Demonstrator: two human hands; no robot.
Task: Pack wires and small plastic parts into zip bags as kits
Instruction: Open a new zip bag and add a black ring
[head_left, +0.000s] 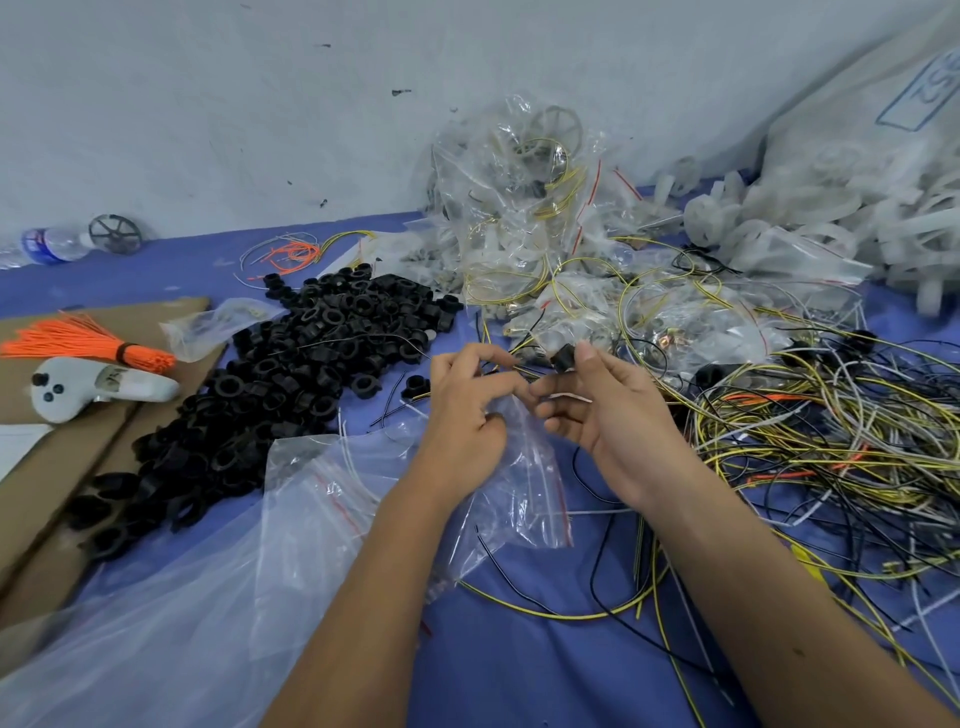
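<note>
The job looks well under way but far from finished. The left hand (467, 410) has its fingers curled on the mouth of a clear zip bag (519, 483), which hangs below both hands toward the blue desk (519, 675). The right hand (597, 405) pinches a small black plastic part (563, 358) between thumb and fingers, just above the bag's opening; thin wires seem to pass between the two hands, though which ones are held is hard to tell. Beyond the hands, a heap of filled bags (524, 228) shows kits already packed. Plenty remains: a mound of black parts (311, 374) left of the left hand and a tangle of loose wires (831, 441) right of the right hand.
</note>
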